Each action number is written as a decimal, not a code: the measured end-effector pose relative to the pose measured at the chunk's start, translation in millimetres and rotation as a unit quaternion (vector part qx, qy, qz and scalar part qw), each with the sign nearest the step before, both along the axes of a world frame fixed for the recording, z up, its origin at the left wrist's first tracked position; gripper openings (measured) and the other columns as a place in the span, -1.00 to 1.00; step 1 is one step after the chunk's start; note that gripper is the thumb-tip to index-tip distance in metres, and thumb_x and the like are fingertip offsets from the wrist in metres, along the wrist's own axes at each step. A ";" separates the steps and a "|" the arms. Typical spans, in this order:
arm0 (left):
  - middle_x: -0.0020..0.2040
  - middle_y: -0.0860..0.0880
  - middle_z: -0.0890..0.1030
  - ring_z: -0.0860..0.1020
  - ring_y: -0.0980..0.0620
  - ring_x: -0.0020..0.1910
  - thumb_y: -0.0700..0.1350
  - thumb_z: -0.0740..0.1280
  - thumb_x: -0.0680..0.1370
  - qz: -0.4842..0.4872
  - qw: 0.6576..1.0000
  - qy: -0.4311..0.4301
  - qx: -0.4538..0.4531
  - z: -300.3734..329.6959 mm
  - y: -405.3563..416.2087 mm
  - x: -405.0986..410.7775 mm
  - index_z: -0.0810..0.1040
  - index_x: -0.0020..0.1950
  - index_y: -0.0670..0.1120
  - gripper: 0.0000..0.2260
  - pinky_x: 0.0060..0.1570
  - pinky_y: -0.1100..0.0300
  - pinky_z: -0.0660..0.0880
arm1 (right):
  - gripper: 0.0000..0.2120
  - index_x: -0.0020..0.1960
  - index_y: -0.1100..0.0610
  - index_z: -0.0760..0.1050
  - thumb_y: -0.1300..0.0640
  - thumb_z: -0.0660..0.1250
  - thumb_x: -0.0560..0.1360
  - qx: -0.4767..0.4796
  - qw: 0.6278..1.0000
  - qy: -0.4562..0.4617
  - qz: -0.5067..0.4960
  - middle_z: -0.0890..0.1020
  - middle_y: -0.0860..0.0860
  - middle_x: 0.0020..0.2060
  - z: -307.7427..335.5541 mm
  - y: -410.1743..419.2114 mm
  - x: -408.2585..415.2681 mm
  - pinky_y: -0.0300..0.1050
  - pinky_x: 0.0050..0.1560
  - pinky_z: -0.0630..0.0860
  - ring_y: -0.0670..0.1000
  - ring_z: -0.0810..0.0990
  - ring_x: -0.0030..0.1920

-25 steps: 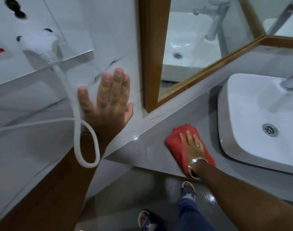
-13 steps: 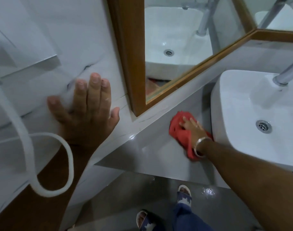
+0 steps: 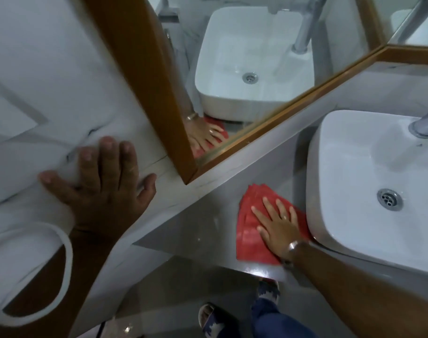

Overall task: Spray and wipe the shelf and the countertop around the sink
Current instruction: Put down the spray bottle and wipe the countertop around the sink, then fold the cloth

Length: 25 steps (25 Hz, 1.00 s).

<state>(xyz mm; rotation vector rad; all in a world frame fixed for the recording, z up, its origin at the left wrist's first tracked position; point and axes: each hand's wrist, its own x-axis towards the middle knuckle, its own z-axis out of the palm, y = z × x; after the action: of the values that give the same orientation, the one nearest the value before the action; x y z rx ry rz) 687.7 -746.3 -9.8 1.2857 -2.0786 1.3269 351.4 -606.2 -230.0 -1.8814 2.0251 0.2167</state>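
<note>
My right hand (image 3: 277,223) lies flat, fingers spread, on a red cloth (image 3: 248,230) and presses it onto the grey countertop (image 3: 198,223) just left of the white sink (image 3: 369,191). The cloth touches the sink's left wall. My left hand (image 3: 103,184) rests flat and open on the white marble wall (image 3: 49,69), holding nothing. A narrow marble shelf ledge (image 3: 269,152) runs under the mirror. No spray bottle is in view.
A wood-framed mirror (image 3: 244,69) stands above the ledge and reflects the sink, hand and cloth. A chrome tap (image 3: 425,125) rises at the sink's back. A white cable (image 3: 61,264) loops over my left forearm. Below are the floor and my sandalled feet (image 3: 215,318).
My right hand has slid the red cloth along the countertop towards the sink and now lies flat on it. The view has shifted right; my left hand stays on the wall.
</note>
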 end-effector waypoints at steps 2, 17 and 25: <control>0.63 -0.12 -0.30 -0.30 -0.10 0.59 0.28 0.32 0.56 -0.008 1.000 0.004 0.015 -0.9 0.8 1.9 -0.15 0.64 -0.17 -0.06 -0.07 -0.65 0.30 | -0.46 0.53 -0.25 -0.14 -0.13 -0.02 0.61 -0.003 1.000 -0.014 -0.024 -0.08 -0.02 0.61 2.7 -64.9 -2.7 0.32 0.48 -0.10 0.21 -0.08 0.58; 0.45 -0.19 0.48 0.43 -0.21 0.43 0.02 0.49 0.45 -0.273 0.799 -0.080 0.530 -147.9 99.6 -87.7 0.46 0.47 -0.17 -0.37 0.41 -0.24 0.29 | -0.44 0.55 0.09 0.14 0.03 0.20 0.60 0.034 0.998 -0.016 -0.053 0.16 0.19 0.56 34.9 69.3 20.4 0.18 0.47 0.24 0.27 0.18 0.52; 0.54 -0.05 0.35 0.40 -0.05 0.44 0.16 0.26 0.63 -0.219 0.759 -0.153 0.594 -182.1 77.4 -138.1 0.36 0.49 -0.02 -0.52 0.39 -0.02 0.31 | -0.72 0.22 0.18 0.43 0.11 0.24 0.55 0.078 0.996 0.045 0.011 0.57 0.20 0.17 67.3 6.6 15.2 0.08 0.08 0.52 0.26 0.58 0.12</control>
<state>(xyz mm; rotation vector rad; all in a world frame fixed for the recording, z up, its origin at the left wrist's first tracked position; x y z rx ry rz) 549.6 -668.9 -191.9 0.7597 -3.3412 -0.1749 366.5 -599.5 -162.7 -1.8276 1.9834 0.4600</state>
